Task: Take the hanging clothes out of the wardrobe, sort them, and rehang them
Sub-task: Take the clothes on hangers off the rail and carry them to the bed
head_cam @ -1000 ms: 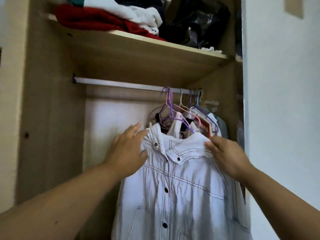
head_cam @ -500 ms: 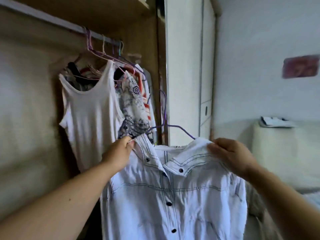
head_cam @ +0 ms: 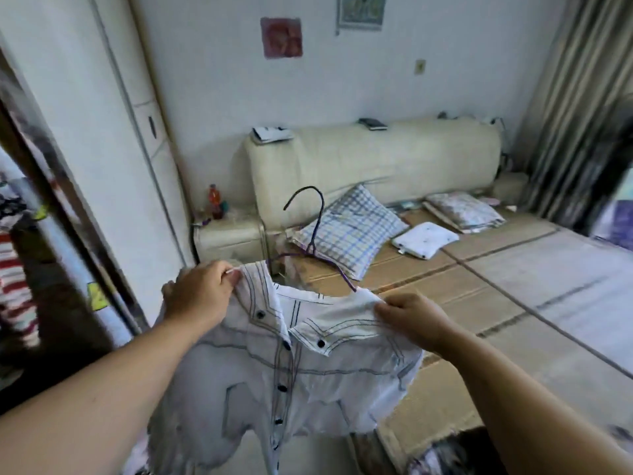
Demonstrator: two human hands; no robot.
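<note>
— Far left first?
— Blurred striped clothes [head_cam: 15,286] in the dark wardrobe opening, then the white wardrobe door [head_cam: 102,149] right beside it.

— And the left hand [head_cam: 202,296]?
— Curled tight on the left side of the collar of the white shirt [head_cam: 308,382], pinching the cloth between thumb and fingers.

— Where exactly, that shirt?
— Up in the air between both hands, clear of the wardrobe, front towards the camera, dark buttons down the middle. Carried on a purple hanger [head_cam: 311,250], hook poking up above the collar and caught on nothing.

— Behind it?
— Just above the left hand in view, a cream bedside table [head_cam: 227,234] with a red-orange bottle [head_cam: 213,200] on top. Next, a padded cream headboard [head_cam: 376,156] against the wall, with a pink picture [head_cam: 281,37] higher up.

— Blocking anything?
— Yes, hiding the near left stretch of the woven bed mat [head_cam: 513,286]. Past the hanger hook, a blue checked pillow [head_cam: 349,231], its lower corner crossed by the hanger arm. To the right of that, a folded white cloth [head_cam: 424,240] and a flowered pillow [head_cam: 464,214], all lying on the mat.

— Right hand [head_cam: 416,320]?
— Closed on the right shoulder of the shirt, just beside the collar, fingers folded over the cloth, knuckles up.

— Far right?
— Striped grey curtain [head_cam: 575,97], blurred.
</note>
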